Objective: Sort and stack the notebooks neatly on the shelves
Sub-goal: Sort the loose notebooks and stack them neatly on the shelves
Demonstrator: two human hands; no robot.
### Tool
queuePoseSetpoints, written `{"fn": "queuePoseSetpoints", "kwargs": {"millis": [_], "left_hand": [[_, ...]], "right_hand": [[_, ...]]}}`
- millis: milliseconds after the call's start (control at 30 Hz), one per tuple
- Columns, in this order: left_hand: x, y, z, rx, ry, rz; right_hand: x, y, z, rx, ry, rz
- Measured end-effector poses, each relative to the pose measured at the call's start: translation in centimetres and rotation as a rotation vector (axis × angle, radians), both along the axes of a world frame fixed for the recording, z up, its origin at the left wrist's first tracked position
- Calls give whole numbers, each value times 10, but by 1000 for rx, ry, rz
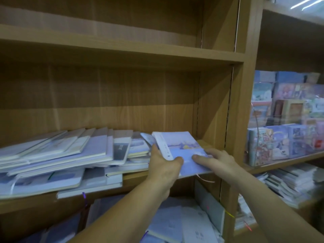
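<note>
Head view: a wooden bookcase [235, 85] is being shown, filling most of the frame above and around both hands. Well above the hands, an upper shelf board [122, 48] is being seen with nothing on it that can be made out. At the level of the hands, a lower shelf [135, 178] is being loaded. To the left of the left hand, a loose, slanting pile of notebooks [61, 158] in pale blue, white and grey is being carried by that shelf, with some covers overhanging its front edge. To the right of the right hand, beyond the bookcase's side wall, colourful boxed items [287, 134] are being displayed in a neighbouring unit. Below the forearms, more notebooks [175, 223] are being kept in the compartment underneath, lying flat and leaning.

A lilac notebook [182, 148] with a white spine strip is being held between the two hands, over the right end of the shelf, between the pile and the side wall; its near edge is being kept out past the shelf's front. The left hand [163, 165] is being closed on its left edge, thumb laid on the cover. The right hand [217, 158] is being closed on its right side, thumb also pressed on the cover. A thin pink ribbon [205, 179] is being left hanging below the notebook's near edge.
</note>
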State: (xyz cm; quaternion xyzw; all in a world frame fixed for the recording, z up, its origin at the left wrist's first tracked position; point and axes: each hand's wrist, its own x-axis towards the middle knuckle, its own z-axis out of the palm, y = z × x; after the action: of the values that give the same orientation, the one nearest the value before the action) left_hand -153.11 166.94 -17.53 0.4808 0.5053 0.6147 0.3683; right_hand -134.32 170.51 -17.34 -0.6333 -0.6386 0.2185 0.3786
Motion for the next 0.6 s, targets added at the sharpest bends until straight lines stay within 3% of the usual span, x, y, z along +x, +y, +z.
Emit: {"fn": "queuePoseSetpoints", "kwargs": {"millis": [100, 267, 367, 467, 600], "left_hand": [[-15, -10, -17, 52, -1, -89], [-26, -17, -48, 102, 175, -131], [-25, -27, -64, 128, 228, -117], [-43, -50, -84, 99, 211, -197], [-69, -94, -136, -42, 282, -262]], "right_hand": [[4, -19, -13, 85, 4, -43], [-8, -36, -43, 64, 376, 184], [-17, -49, -52, 52, 582, 211], [-11, -67, -68, 26, 557, 232], [-18, -100, -118, -103, 515, 521]]}}
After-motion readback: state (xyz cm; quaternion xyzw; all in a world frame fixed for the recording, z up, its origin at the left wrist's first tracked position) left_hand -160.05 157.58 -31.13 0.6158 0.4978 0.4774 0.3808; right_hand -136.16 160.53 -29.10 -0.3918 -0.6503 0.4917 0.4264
